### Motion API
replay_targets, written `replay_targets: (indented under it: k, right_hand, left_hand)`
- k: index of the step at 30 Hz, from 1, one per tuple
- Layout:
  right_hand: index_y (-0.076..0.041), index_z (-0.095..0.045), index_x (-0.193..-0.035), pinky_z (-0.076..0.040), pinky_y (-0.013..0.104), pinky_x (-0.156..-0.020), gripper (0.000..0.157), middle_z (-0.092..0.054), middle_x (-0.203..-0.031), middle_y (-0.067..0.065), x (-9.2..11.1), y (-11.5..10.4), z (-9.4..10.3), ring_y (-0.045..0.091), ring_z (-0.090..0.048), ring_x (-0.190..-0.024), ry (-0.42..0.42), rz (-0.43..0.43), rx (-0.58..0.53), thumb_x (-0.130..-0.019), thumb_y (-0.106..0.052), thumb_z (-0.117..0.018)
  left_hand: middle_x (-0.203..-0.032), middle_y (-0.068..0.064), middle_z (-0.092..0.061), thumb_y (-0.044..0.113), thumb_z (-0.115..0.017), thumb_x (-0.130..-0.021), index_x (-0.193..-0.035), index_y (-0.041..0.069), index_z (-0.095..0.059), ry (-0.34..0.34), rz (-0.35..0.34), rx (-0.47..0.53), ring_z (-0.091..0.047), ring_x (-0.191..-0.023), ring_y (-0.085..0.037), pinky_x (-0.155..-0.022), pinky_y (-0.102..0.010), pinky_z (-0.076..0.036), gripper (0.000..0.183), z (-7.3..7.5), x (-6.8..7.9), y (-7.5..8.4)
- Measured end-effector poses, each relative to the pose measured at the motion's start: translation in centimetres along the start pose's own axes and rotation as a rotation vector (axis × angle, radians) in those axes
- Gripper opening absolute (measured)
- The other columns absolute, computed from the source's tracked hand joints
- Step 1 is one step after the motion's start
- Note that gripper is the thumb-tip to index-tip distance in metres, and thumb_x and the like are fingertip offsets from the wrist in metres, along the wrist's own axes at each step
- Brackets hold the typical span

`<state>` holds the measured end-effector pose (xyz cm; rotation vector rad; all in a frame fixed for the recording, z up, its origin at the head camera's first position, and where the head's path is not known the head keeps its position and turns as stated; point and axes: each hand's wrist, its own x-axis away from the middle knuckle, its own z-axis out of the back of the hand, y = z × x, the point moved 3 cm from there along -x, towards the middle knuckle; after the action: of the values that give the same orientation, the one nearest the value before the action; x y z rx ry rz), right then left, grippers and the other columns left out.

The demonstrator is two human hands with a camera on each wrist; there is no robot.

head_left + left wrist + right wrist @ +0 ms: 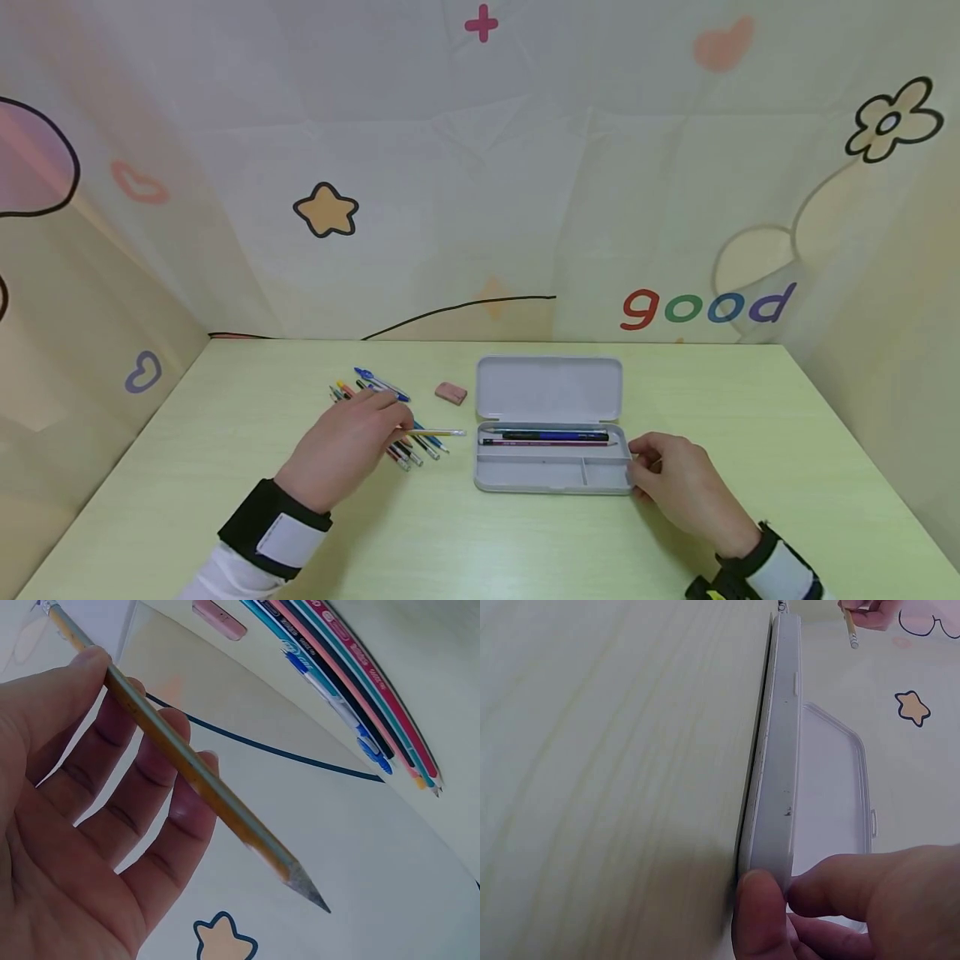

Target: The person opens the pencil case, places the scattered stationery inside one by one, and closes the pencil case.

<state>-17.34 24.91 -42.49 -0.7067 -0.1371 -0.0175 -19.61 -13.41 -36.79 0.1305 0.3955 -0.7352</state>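
Between the thumb and fingers of my left hand (352, 446) is a yellow pencil (191, 769), its sharpened tip and shaft plain in the left wrist view. That hand is above a loose pile of pencils and pens (416, 450) on the table. My right hand (686, 483) grips the right end of an open pencil case (525, 479), thumb and fingers at its side wall. In the case's rear compartment lie a blue-and-black pen (558, 435) and a dark red pencil (547, 443). Its front compartments hold nothing visible.
A pink eraser (451, 392) lies between the pile and the case. The case's lid (550, 387) is folded back onto the pale wooden table (712, 400). Behind the table hangs a printed cloth backdrop (465, 183).
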Motion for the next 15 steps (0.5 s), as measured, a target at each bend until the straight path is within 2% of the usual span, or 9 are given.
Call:
replay_targets:
  k: [5,15]
  right_hand:
    - [0.004,-0.064,-0.116,-0.049,0.026,-0.057,0.026,-0.058,-0.083,0.005,0.0,0.0,0.0,0.016,-0.055,-0.07,0.002,0.004,-0.003,-0.093,-0.008,-0.063]
    - [0.004,-0.063,-0.118,-0.049,0.027,-0.057,0.027,-0.058,-0.084,0.005,-0.1,0.1,-0.1,0.016,-0.055,-0.071,-0.007,-0.014,-0.001,-0.094,-0.009,-0.062]
  left_hand:
    - [-0.087,0.008,-0.058,-0.001,-0.077,-0.078,-0.089,0.017,-0.066,0.0,-0.02,0.001,-0.054,-0.082,-0.013,-0.072,-0.026,-0.048,0.024,-0.2,-0.6,0.5]
    - [-0.088,0.007,-0.061,0.006,-0.079,-0.08,-0.093,0.018,-0.07,-0.015,-0.021,-0.045,-0.053,-0.077,-0.014,-0.067,-0.026,-0.048,0.02,-0.7,-2.2,2.0]
